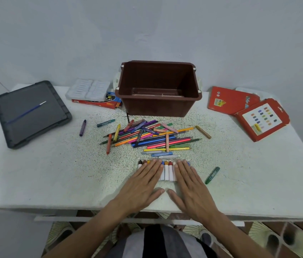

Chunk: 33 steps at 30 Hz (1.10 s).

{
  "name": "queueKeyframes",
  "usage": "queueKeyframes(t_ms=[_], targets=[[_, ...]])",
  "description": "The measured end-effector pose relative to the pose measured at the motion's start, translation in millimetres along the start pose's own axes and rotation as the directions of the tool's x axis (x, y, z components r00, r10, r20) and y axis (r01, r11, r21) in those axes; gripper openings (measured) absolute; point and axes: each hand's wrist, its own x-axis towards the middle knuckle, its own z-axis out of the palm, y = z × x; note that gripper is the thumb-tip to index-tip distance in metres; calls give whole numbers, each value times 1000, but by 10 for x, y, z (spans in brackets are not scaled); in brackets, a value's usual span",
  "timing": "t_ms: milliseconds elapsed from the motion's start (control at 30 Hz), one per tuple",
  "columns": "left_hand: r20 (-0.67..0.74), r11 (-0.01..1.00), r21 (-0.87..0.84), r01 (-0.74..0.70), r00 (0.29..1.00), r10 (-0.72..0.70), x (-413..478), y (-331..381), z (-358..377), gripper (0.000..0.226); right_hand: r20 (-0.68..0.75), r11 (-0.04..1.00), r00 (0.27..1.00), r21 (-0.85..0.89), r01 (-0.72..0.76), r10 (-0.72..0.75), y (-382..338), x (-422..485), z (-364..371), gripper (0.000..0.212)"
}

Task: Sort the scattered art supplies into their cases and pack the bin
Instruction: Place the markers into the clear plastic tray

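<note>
Crayon sorting: your left hand [143, 181] and right hand [189, 183] lie flat on the crayon tray [137, 165], fingers [152, 169] straight, together. Next, probably: gather loose crayons from the pile [147, 135].

The brown bin [158, 105] was moulded in smooth plastic, faint sheen on it, and the grey lid [31, 112] in matt plastic. The red cases [227, 102] were made of printed cardboard, bit glossy. The tabletop [54, 164] was finished speckled and grainy-looking. The clear tray [89, 90] was formed from translucent plastic.

Brown bin [158, 101], grey lid [29, 112], red cases [247, 110], green-speckled white table [54, 164].
</note>
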Motion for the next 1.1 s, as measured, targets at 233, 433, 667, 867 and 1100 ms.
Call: queueKeyframes(t_ms=[233, 433, 667, 867, 1100], targets=[[17, 1000, 6, -16, 1000, 15, 95, 49, 7, 69, 31, 1000, 999, 1, -9, 9, 15, -15, 22, 76], [57, 997, -74, -6, 998, 10, 87, 3, -10, 65, 38, 1000, 999, 8, -17, 17, 4, 2, -16, 74], [39, 964, -231, 129, 992, -123, 83, -250, -131, 62, 16, 997, 1000, 74, 5, -6, -3, 228, -146, 72], [-18, 890, -346, 296, 947, -322, 128, -738, -315, 69, 18, 982, 998, 181, 51, -55, -212, 803, -268, 71], [-203, 765, -496, 411, 802, -562, 129, -1500, -523, 37, 103, 919, 989, 390, 62, -110, -590, 1622, -441, 70]])
